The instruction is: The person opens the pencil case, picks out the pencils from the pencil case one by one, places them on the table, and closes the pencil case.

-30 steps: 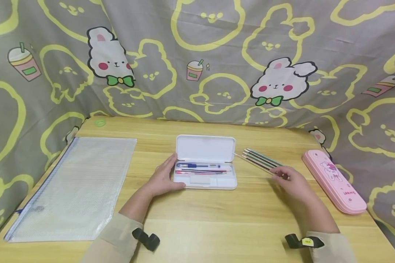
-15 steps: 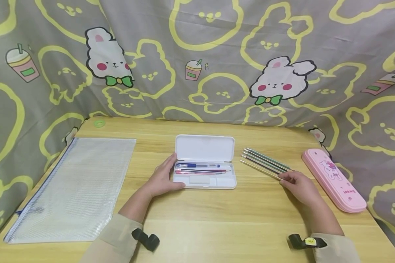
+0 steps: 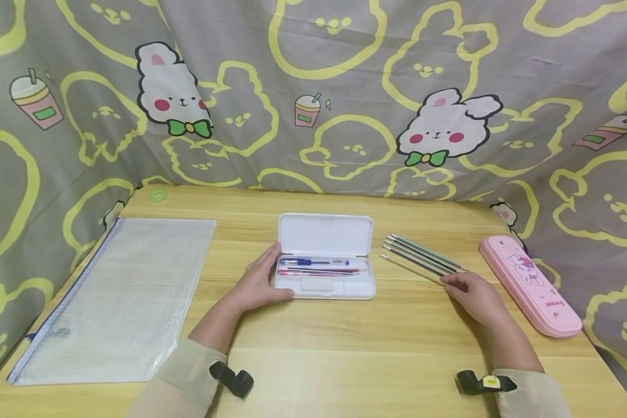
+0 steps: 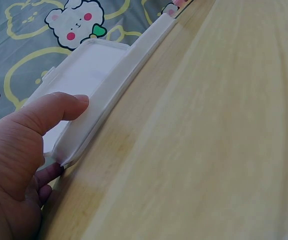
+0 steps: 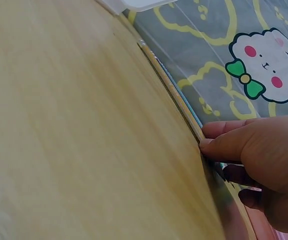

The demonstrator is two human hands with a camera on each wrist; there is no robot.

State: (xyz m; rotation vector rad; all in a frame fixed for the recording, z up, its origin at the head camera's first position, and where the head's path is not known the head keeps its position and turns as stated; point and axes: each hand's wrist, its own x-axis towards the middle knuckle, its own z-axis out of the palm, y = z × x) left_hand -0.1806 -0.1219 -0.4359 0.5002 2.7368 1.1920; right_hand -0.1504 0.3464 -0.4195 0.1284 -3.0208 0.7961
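Note:
A white pencil case (image 3: 363, 289) stands with its lid raised, holding a blue pen (image 3: 305, 262), pencils (image 3: 324, 271) and a white eraser (image 3: 316, 285). My left hand (image 3: 261, 283) grips its left end; in the left wrist view the thumb (image 4: 66, 106) bends over the front wall. To the right, my right hand (image 3: 472, 293) pinches the lower end of the nearest pencil (image 3: 410, 268) between thumb and forefinger. That pencil lies beside a slanted row of dark and green pencils (image 3: 425, 253), with a narrow gap at its upper end.
A pink pencil case (image 3: 530, 287) with a rabbit print lies right of my right hand. On the left is a translucent mesh zip pouch (image 3: 120, 296). A small green ring (image 3: 158, 195) sits at the far left of the wooden table (image 3: 345, 360); a patterned curtain (image 3: 339, 157) hangs behind.
My right hand has moved slightly right and towards me, drawing the pinched pencil away from the white case to lie alongside the row. The left hand has stayed put.

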